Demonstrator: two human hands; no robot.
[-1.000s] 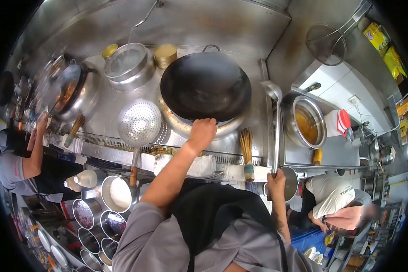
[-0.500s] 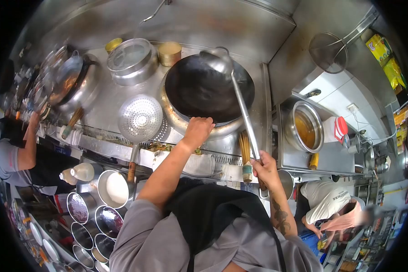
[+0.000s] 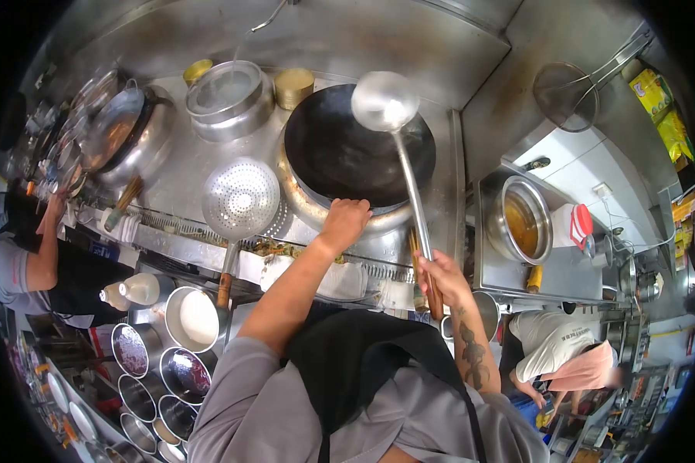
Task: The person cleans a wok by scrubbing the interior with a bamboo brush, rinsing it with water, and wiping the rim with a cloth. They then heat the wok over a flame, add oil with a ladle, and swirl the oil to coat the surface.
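A dark wok [image 3: 347, 154] sits on a burner ring in front of me. My left hand [image 3: 346, 225] is closed at its near rim, seemingly around a handle or cloth hidden under the fingers. In my right hand [image 3: 442, 276] is the wooden grip of a long metal ladle [image 3: 384, 100], its bowl above the far right part of the wok. A bamboo brush [image 3: 415, 266] stands partly hidden behind the ladle handle. Left of the wok lies a perforated strainer [image 3: 241, 199] with a wooden handle.
A lidded pot [image 3: 230, 100] and a tin [image 3: 293, 89] stand behind. On the right is a metal bowl of brown liquid [image 3: 521, 220]. Several seasoning containers [image 3: 193, 319] are at lower left. One person [image 3: 23, 270] works at left; another [image 3: 552, 339] bends at right.
The ladle's bowl has risen and moved slightly right, turning its rounded side into view. My right hand has shifted a little up and left. My left hand stays at the wok's rim.
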